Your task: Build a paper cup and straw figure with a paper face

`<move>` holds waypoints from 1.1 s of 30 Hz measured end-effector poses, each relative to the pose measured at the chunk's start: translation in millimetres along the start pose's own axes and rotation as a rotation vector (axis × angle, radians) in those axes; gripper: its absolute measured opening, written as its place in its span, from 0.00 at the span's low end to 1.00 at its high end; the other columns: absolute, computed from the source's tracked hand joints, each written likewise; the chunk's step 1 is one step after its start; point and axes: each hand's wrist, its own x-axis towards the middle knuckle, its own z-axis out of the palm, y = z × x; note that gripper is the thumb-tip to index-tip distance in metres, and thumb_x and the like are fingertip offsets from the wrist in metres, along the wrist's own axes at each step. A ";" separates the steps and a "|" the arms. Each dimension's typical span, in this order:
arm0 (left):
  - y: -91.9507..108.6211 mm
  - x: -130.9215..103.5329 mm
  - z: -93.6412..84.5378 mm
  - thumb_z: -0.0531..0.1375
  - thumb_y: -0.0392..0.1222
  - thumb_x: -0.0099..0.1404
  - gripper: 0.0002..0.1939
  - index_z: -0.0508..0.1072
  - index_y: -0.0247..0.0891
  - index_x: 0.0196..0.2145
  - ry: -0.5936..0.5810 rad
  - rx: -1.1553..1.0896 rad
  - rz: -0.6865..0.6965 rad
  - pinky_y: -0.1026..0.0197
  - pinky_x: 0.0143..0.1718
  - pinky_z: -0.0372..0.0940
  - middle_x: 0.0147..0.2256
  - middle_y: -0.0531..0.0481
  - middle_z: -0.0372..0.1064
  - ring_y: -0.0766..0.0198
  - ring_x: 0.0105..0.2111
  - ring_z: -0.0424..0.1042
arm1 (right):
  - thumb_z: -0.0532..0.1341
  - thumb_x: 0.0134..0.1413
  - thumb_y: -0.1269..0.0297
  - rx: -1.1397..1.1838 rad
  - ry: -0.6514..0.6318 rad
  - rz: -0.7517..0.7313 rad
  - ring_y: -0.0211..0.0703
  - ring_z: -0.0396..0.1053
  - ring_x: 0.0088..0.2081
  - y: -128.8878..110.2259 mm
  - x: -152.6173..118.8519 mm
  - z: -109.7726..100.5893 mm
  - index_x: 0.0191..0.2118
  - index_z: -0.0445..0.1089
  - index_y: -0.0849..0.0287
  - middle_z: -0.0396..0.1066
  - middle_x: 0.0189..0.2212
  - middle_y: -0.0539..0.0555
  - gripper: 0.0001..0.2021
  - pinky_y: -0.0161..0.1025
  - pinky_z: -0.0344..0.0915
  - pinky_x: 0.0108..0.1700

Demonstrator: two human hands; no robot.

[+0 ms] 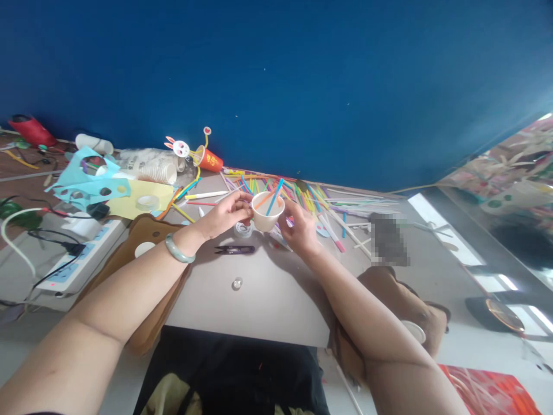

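A white paper cup is held over the far half of the grey table, its mouth tipped toward the wearer; whether its base touches the tabletop cannot be told. The hands are apart, with the cup between them: the left hand grips its left wall by the fingers, and the right hand pinches the opposite side near the rim. A blue stem and an orange stem cross in the mouth; whether either is fixed to the cup is not visible. If they are loose, tilting the cup further could slide them out, and uneven squeezing might buckle the thin wall. A low sweep of either forearm could push the thread snips, or the small clear round piece, toward the table's near edge. Dropped stems would be hard to pick out of the coloured heap along the far edge. As for writing, the red cup by the far edge, left of centre, bears yellow characters too blurred to read; grey print on the plastic bag near the far left corner is likewise illegible, and no brand shows clearly.
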 end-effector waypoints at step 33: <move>10.6 1.9 -5.7 0.65 0.37 0.52 0.04 0.74 0.35 0.27 0.088 0.087 -0.237 0.67 0.22 0.60 0.19 0.57 0.63 0.74 0.17 0.60 | 0.57 0.64 0.70 -0.333 0.149 -0.481 0.42 0.67 0.28 6.9 0.5 0.0 0.53 0.68 0.58 0.71 0.26 0.52 0.14 0.40 0.59 0.33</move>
